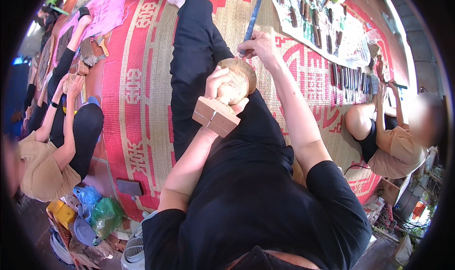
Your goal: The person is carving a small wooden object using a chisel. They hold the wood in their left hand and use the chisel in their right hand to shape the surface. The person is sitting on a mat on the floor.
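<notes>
My left hand [217, 82] is wrapped round a pale carved wooden bust [233, 89], holding it tilted above my lap. Its square reddish-brown base [216, 117] points toward me, and the rounded top faces away. Farther off and to the right, my right hand [259, 49] grips a long, flat, blue-grey metal file [252, 18] near its lower end. The file stands up from the fist, apart from the bust. Both of my legs, in black trousers, lie under the work.
A red and straw-coloured woven mat [137, 94] lies beneath me. At the far right, a white sheet [303, 28] bears many wood-handled carving tools, with a row of chisels [350, 78] nearer. Co-workers sit at left [47, 161] and right [398, 146]. Plastic bags [105, 214] lie near left.
</notes>
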`<state>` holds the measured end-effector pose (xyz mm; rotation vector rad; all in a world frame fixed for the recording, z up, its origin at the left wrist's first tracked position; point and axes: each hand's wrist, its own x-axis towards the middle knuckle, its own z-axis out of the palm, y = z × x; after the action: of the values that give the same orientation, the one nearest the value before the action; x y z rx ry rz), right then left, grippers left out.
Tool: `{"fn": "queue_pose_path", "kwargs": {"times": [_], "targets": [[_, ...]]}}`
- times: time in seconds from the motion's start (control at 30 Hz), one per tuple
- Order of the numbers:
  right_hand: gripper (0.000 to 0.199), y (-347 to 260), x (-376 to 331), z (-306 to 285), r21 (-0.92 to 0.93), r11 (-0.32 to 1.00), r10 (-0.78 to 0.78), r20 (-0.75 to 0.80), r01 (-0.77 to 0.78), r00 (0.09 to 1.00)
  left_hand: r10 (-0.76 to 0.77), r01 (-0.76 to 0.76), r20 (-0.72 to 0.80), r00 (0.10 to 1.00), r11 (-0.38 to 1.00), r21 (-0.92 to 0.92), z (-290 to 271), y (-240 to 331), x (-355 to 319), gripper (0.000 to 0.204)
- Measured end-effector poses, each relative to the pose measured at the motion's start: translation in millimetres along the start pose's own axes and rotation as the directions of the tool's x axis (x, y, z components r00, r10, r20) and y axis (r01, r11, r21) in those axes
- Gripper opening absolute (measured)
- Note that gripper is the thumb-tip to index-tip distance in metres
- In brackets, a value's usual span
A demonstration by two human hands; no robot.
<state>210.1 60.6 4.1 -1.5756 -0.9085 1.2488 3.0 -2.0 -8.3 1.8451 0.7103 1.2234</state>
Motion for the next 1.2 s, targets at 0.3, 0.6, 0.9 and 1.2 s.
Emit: {"fn": "queue_pose_path", "kwargs": {"times": [0.3, 0.6, 0.9, 1.2], "targets": [[0.023, -1.3, -18.3, 12.6, 0.039, 0.999, 0.001, 0.091, -0.005, 0.996, -0.048, 0.042, -0.057, 0.997, 0.994, -0.100, -4.0, -8.6, -0.5, 0.063], [0.018, -2.5, -34.3, 10.3, -0.060, 0.997, -0.043, -0.006, 0.042, 0.999, -0.234, 0.238, -0.047, 0.971, 0.964, 0.121, -0.5, 10.5, -2.6, 0.066], [0.014, -9.6, -53.2, 11.4, 0.175, 0.976, -0.118, -0.058, 0.126, 0.991, -0.043, 0.043, -0.008, 0.999, 0.999, -0.020, -14.1, 8.0, 8.1, 0.053], [0.012, 26.9, -54.7, 15.9, 0.331, 0.933, -0.091, -0.171, 0.144, 0.981, -0.004, 0.000, 0.080, 0.997, 0.999, 0.051, -17.8, -1.3, 6.7, 0.044]]}}
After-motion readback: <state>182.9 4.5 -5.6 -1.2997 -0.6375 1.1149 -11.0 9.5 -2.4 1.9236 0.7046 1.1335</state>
